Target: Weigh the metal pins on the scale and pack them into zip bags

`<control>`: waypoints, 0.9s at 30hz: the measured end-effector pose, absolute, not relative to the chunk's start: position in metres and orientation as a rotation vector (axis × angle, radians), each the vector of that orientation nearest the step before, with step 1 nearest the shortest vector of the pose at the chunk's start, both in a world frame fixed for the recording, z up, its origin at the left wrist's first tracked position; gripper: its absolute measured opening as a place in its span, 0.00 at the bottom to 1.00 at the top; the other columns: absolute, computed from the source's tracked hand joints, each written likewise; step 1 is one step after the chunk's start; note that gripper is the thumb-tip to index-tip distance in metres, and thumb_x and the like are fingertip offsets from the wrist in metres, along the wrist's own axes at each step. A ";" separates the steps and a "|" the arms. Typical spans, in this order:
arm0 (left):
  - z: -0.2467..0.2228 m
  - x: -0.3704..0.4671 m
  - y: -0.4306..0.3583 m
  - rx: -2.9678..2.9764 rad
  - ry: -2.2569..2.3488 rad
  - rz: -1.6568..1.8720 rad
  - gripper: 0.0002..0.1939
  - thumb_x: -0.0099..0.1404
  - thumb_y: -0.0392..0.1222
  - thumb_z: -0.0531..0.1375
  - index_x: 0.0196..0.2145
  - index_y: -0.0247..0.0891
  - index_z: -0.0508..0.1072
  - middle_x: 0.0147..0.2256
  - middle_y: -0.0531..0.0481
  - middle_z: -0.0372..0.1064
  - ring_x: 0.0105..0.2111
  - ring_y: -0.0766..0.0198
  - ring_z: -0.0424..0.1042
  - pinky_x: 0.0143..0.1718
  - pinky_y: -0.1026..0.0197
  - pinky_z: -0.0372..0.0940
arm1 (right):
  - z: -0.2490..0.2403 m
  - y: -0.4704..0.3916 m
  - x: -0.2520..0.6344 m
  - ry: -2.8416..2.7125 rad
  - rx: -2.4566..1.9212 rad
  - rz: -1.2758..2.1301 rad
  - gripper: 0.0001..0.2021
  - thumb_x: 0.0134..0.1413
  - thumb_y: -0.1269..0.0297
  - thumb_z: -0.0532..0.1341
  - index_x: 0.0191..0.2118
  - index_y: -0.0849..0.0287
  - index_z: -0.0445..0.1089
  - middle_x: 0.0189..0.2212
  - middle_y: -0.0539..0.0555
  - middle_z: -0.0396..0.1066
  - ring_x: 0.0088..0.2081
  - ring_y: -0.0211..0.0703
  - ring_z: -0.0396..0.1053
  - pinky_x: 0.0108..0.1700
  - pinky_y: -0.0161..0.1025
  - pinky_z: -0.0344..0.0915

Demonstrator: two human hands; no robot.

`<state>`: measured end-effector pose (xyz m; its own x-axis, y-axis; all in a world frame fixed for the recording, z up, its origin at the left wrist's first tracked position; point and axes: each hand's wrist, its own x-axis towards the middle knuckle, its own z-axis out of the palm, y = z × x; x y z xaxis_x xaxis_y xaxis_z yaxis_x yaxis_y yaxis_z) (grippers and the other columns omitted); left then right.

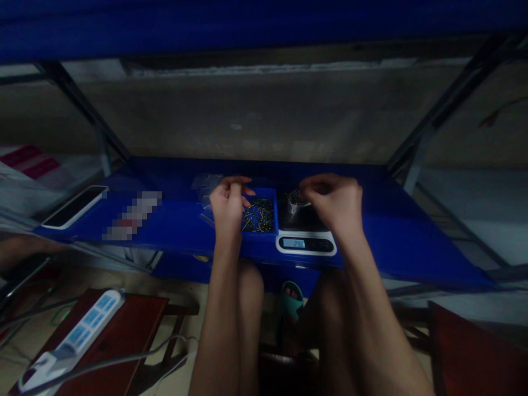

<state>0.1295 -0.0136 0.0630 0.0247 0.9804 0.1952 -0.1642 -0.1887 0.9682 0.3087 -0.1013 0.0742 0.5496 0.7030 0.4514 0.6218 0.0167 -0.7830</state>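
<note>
A blue tray [258, 215] holds many thin metal pieces, perhaps screws or pins. My left hand [231, 199] is over the tray's left side, its fingers bent and apart with nothing visible between them. To the right stands a digital scale [306, 243] with a lit display and a dark platform. On that platform sits a small clear container [293, 204] with more metal pieces in it. My right hand [335, 197] is at the container's right edge, fingers pinched together; what they hold, if anything, is too dark and small to tell.
Clear plastic bags [205, 187] lie behind my left hand. A phone [76, 207] rests at the shelf's left end. Metal struts flank the blue shelf [396, 220], and another blue shelf hangs above. A power strip [93, 324] lies on a brown stool [124, 335] at lower left.
</note>
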 end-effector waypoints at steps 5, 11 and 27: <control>0.063 0.129 -0.014 1.227 0.964 1.422 0.10 0.68 0.36 0.56 0.32 0.37 0.77 0.22 0.52 0.73 0.17 0.71 0.63 0.19 0.68 0.55 | 0.073 -0.093 0.287 -1.138 -1.493 0.238 0.08 0.50 0.71 0.65 0.34 0.58 0.82 0.35 0.54 0.83 0.35 0.47 0.80 0.39 0.41 0.74; 0.064 0.126 -0.015 1.196 0.978 1.466 0.09 0.66 0.37 0.56 0.32 0.37 0.76 0.22 0.53 0.72 0.16 0.71 0.62 0.18 0.68 0.54 | 0.068 -0.077 0.249 -1.530 -1.547 0.312 0.09 0.58 0.71 0.64 0.40 0.60 0.83 0.35 0.56 0.82 0.33 0.43 0.79 0.38 0.38 0.73; 0.065 0.126 -0.014 1.224 0.967 1.436 0.10 0.67 0.36 0.56 0.31 0.39 0.76 0.22 0.52 0.72 0.16 0.71 0.62 0.18 0.67 0.53 | 0.065 -0.105 0.326 -1.118 -1.812 -0.072 0.10 0.58 0.63 0.64 0.41 0.56 0.82 0.40 0.56 0.83 0.35 0.50 0.77 0.44 0.48 0.72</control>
<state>0.1265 -0.0136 0.0650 -0.0150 0.9784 0.2064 -0.1772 -0.2057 0.9624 0.3260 -0.1054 0.0651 0.5768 0.6545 0.4888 0.7121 -0.1096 -0.6935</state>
